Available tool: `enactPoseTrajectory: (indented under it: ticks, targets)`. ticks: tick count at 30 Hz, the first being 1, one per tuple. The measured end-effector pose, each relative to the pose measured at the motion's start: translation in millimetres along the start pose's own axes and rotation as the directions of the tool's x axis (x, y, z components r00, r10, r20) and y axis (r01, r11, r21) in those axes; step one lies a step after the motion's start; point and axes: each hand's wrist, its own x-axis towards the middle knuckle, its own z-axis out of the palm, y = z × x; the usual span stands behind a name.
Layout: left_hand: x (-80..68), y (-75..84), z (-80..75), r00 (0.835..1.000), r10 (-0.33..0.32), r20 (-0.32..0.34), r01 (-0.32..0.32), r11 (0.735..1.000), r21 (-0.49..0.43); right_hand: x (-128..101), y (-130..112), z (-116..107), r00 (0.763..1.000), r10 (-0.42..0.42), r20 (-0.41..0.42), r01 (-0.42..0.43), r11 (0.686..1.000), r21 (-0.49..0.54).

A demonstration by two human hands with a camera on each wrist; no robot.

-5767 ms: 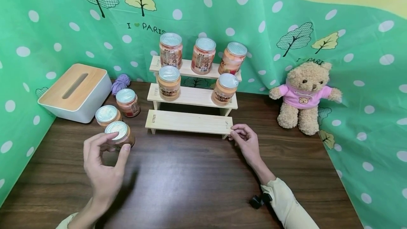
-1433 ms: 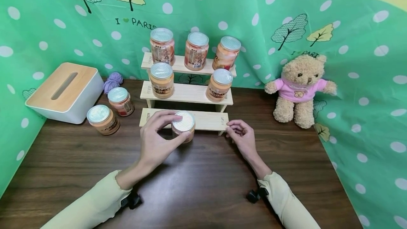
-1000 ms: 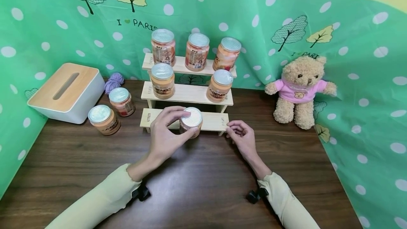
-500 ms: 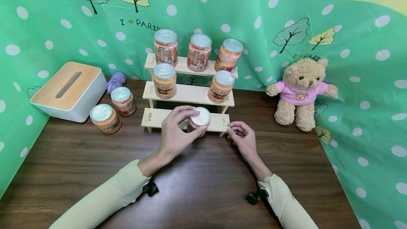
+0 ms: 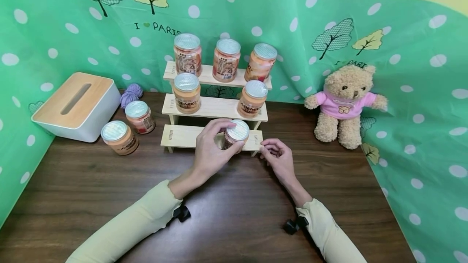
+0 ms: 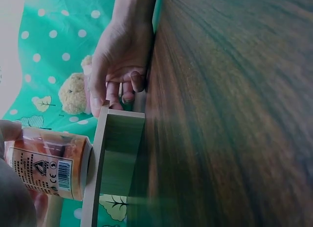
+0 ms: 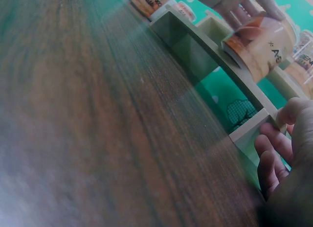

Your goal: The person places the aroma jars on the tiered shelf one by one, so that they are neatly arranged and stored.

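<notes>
My left hand grips a jar with a silvery ridged lid, thumb and fingers round its sides. The jar stands upright at the lowest step of a three-step wooden rack, right of its middle. In the left wrist view the base of the jar is at the board's top; whether it bears its weight there I cannot tell. My right hand pinches the right end of that step, seen closer in the right wrist view, where the fingers curl by the board's end.
Three jars line the top step, and a jar stands at each end of the middle one. Two more jars are on the table at left, near a tissue box and purple yarn. A teddy bear sits at right.
Since the oldest frame, my left hand has brought the jar from the table's left side to the lowest step. Lately it has slid rightward along it. My right hand stays at the step's end.
</notes>
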Motion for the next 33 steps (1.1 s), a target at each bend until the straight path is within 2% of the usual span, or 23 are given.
enactPoseTrajectory:
  ticks: [12,27,33]
  targets:
    - [2.2,-2.7,11.1,1.0,-0.004,-0.001,0.004,1.0,-0.004,-0.3,1.7,0.0,1.0,-0.015,0.005,0.015,1.0,0.007]
    - [4.9,-3.1,28.4,0.999,-0.031,-0.011,0.029,0.992,-0.126,0.9,2.1,-0.4,1.0,-0.016,0.008,0.016,1.0,-0.001]
    - [5.0,-4.3,31.0,1.0,-0.017,-0.019,0.015,0.994,-0.105,1.4,-0.4,0.6,1.0,-0.014,0.006,0.014,1.0,-0.003]
